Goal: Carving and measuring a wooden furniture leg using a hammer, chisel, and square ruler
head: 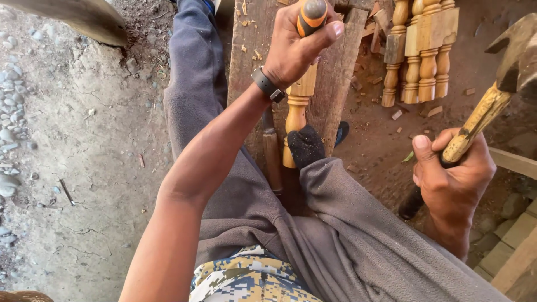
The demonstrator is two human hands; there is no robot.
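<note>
Left hand [295, 47] grips our orange-handled chisel [311, 15] upright on the turned spindle [296, 109] | foot [305, 146] pins spindle to plank [335, 72] | right hand [453, 179] clenches raised hammer [503, 78], poised over chisel.

Soft, even daylight, faint shadows, sharp centre, slight wide-angle stretch at edges.

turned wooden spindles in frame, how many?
5: one spindle on the plank under the left hand; four stacked spindles on the ground at upper right. More may lie out of frame.
</note>
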